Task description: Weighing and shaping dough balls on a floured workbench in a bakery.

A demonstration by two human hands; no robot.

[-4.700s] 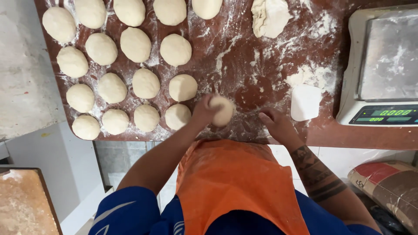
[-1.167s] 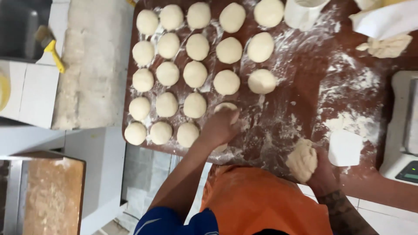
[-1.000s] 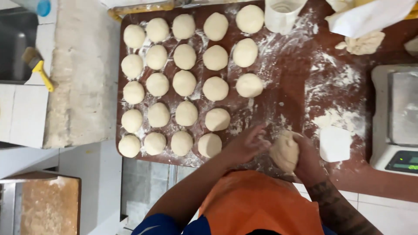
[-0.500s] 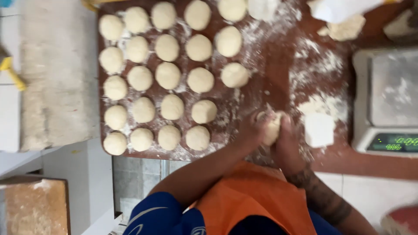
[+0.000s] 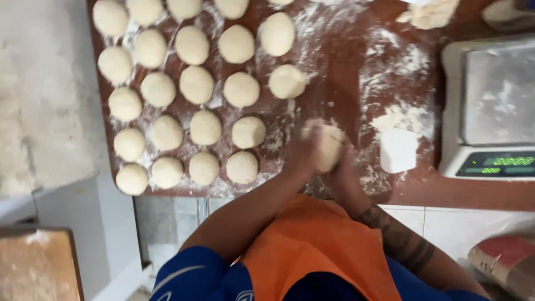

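Even, soft daylight, no hard shadows or glare; whole frame slightly motion-blurred, hands worst

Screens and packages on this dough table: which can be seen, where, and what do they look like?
Scale screen: right edge of the table, a dark strip with green glowing digits on a white scale.
Package: bottom right corner below the table, a brownish bag with a red band, partly cut off.

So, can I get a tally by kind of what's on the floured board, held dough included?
Round pale dough balls laid on the floured brown board: 22 (top-edge sliver uncounted)
Pale dough piece between left hand and right hand: 1
White digital scale: 1
White square card: 1
Ragged dough lump: 1
Total: 26
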